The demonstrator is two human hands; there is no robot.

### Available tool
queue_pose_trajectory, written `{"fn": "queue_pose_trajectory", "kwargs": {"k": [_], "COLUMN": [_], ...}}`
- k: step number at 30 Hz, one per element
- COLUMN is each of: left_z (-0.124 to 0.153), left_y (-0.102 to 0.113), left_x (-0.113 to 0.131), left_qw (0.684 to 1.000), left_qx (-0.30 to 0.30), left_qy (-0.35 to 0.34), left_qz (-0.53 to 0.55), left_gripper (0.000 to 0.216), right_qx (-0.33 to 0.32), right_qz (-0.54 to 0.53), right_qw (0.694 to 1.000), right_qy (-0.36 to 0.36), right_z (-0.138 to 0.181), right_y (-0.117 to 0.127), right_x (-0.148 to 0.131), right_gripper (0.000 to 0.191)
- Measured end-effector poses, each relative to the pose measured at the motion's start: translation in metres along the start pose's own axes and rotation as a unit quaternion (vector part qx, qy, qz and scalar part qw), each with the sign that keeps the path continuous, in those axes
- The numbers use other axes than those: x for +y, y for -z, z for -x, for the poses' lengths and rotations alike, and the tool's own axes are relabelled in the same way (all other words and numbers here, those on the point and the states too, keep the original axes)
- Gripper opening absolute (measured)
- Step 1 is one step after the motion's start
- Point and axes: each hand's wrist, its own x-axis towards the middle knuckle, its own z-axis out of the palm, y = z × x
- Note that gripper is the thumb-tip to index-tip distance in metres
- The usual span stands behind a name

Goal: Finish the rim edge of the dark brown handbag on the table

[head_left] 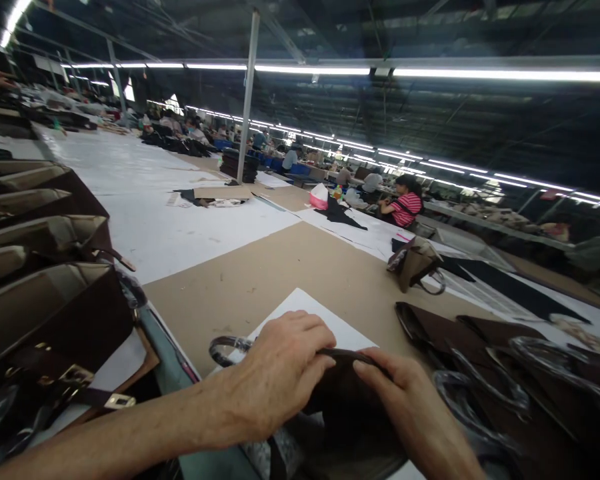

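A dark brown handbag (360,427) is between my two hands at the near edge of the table, its upper rim facing away from me. My left hand (285,367) pinches that rim, thumb on the near side and fingers over the far side. Close beside it, my right hand (405,393) grips the same rim with its thumb on the near side. A plastic-wrapped handle (227,350) sticks out to the left, past my left wrist. Under the bag lies a white sheet (300,303). Much of the bag's lower part is dark and cut off by the frame.
Several open brown bags (55,300) stand in a row at left. Flat brown bags with wrapped handles (505,360) lie at right, beyond them a small bag (415,263). Brown paper (280,267) covers the table. A metal pole (249,100) rises mid-table; a person in a striped shirt (407,208) sits beyond.
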Motion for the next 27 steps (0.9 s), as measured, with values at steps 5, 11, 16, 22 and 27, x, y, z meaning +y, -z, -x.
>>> {"fn": "queue_pose_trajectory", "kwargs": {"k": [5, 11, 16, 22, 27], "left_z": [-0.007, -0.020, -0.024, -0.025, -0.028], "left_y": [-0.041, -0.056, -0.068, -0.068, -0.065], "left_x": [-0.012, -0.003, -0.003, -0.009, -0.014], "left_qw": [0.997, 0.989, 0.990, 0.989, 0.982], "left_qx": [-0.038, -0.036, -0.044, -0.018, -0.075], "left_qy": [-0.055, -0.089, -0.073, -0.128, -0.168], "left_qz": [-0.045, -0.110, -0.116, -0.065, -0.046], "left_gripper": [0.012, 0.011, 0.012, 0.019, 0.008], "right_qx": [0.013, 0.009, 0.018, 0.036, 0.024], "right_qz": [-0.112, -0.171, -0.187, -0.119, -0.119], "right_qw": [0.992, 0.985, 0.982, 0.992, 0.993], "right_qy": [-0.050, -0.035, -0.020, -0.024, 0.001], "right_z": [0.014, 0.017, 0.016, 0.009, 0.005], "right_y": [0.000, 0.008, 0.008, 0.010, 0.011], "right_x": [0.010, 0.027, 0.033, 0.030, 0.028], "right_gripper": [0.028, 0.035, 0.032, 0.027, 0.027]}}
